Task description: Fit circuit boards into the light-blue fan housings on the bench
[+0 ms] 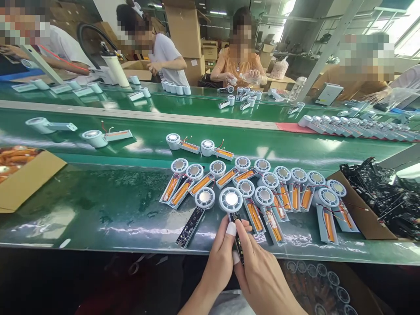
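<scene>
At the bench's front edge, both of my hands close around the handle of a pale blue handheld fan (230, 200) with a round head, its head pointing away from me. A black circuit board (235, 216) lies in that handle, partly covered by my fingers. My left hand (220, 251) grips the left side, a white cover on its thumb. On the right side, my right hand (259, 262) presses its fingers along the board. Just left lies another fan (204, 198) with its black board showing. Several fans with orange batteries (254, 215) lie to the right and behind.
A box of black circuit boards (377, 197) stands at the right, a carton of orange parts (29, 175) at the left. Beyond runs a green conveyor (144, 162) carrying fans. Co-workers (241, 65) sit across it. Below the bench at right is a box of fans (315, 280).
</scene>
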`<state>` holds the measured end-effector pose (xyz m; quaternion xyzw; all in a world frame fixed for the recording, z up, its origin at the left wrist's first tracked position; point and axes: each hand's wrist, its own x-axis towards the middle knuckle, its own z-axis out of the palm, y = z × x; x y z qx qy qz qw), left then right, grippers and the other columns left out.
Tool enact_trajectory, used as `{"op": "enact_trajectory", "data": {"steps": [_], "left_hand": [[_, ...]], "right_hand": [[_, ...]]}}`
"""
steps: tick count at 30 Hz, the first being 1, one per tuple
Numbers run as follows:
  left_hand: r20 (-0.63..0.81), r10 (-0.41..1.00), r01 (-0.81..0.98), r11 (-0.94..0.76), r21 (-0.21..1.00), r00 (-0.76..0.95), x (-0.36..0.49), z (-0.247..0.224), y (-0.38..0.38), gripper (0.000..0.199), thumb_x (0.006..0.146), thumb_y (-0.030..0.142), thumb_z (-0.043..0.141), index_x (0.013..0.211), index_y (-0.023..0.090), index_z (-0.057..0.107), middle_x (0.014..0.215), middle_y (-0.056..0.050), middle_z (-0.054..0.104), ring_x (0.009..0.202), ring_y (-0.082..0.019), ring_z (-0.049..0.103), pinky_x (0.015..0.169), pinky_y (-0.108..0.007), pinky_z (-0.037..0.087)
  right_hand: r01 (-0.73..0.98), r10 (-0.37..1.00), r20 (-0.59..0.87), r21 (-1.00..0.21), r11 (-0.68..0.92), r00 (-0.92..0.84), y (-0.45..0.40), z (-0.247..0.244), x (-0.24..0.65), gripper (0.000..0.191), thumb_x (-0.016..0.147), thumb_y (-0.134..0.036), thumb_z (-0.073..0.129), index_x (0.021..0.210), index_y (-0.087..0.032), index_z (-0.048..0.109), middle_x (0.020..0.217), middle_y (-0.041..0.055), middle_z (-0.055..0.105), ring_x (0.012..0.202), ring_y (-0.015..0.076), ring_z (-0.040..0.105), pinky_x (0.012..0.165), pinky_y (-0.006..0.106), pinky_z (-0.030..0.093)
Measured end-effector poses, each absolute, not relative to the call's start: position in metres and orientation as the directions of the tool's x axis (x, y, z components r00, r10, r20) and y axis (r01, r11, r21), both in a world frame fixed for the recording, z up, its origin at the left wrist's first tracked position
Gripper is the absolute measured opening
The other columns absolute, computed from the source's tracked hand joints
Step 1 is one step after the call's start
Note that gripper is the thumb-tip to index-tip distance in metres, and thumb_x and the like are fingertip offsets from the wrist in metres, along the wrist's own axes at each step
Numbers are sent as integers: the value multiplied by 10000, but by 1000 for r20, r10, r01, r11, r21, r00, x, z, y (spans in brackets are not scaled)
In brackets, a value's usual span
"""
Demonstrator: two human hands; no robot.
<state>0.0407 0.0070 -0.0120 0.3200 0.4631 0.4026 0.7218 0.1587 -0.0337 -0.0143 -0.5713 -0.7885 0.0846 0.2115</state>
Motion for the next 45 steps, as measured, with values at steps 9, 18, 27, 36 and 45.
{"op": "enact_trajectory", "data": {"steps": [9,18,27,36,45], "left_hand": [[-423,896,-315,445,839,137,36,-36,13,490,940,485,572,1350,217,572,1404,-101,634,1361,-281,534,1131,-403,428],[-472,871,-195,490,849,134,34,-14,9,575,952,504,485,1432,189,500,1295,-117,689,910,-217,718,683,-279,571],[-348,928,66,343,937,131,28,-14,6,489,964,474,471,1366,222,591,1511,-79,536,1316,-287,550,994,-324,514],[-345,932,192,319,928,116,30,-14,18,431,988,469,446,1258,208,655,1264,-98,700,1196,-278,631,998,-359,486],[325,943,750,-167,641,-67,-25,-16,8,267,981,350,511,1129,189,665,962,-93,707,862,-252,685,834,-361,527]], "right_hand": [[562,956,1,-809,173,-292,-31,-26,179,616,1024,-324,450,1600,-261,242,1602,119,391,1466,266,388,1150,435,416],[-334,953,-268,-893,-302,-144,-33,-20,162,943,878,-563,704,1596,-254,176,836,21,685,675,175,658,671,330,532],[-333,971,-233,-913,-234,-43,-41,-31,155,753,899,-567,662,1517,-226,398,793,13,655,594,141,578,573,288,513],[-268,938,-346,-901,-341,-31,-40,-31,153,786,939,-614,549,1561,-204,297,786,5,654,520,130,599,522,269,502],[754,998,-18,-656,34,-60,-21,-34,172,525,1014,-355,375,1512,-199,438,661,34,671,587,223,643,568,290,456]]}}
